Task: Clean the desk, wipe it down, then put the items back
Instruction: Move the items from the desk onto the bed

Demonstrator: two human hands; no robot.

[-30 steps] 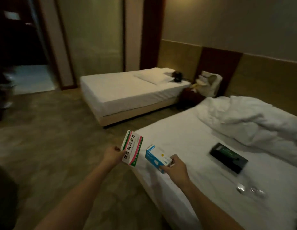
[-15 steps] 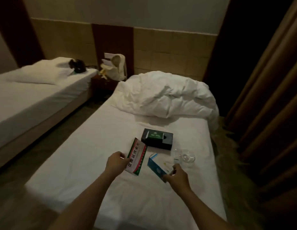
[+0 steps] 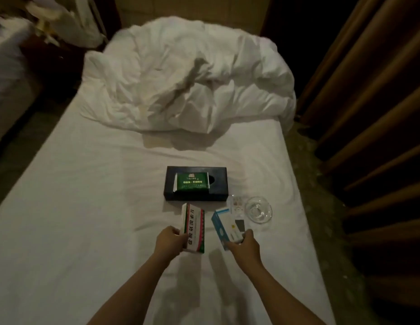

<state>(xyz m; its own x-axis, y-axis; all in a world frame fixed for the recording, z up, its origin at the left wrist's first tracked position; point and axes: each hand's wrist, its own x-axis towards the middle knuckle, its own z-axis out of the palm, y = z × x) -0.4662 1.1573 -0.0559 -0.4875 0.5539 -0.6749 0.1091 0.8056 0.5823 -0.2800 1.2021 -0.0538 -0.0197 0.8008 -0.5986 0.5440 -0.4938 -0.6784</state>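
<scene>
A: Our left hand [image 3: 169, 240] fingers pinch the white carton with the red and green stripe [image 3: 193, 227]; our right hand [image 3: 243, 244] fingers pinch the blue and white carton [image 3: 226, 225]. Both are low over the white bed sheet [image 3: 87, 219].

B: The clear glass dish [image 3: 258, 209] is just beside the blue carton, the black tissue box [image 3: 196, 186] just beyond. If we release carelessly, we may knock the glass, and the soft mattress could tip it.

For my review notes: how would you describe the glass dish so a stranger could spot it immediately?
Start at the white bed; on its sheet lies a black tissue box. Just right of that box's near corner sits the glass dish. It is the only clear, round thing there; its neighbours are cardboard boxes.
</scene>
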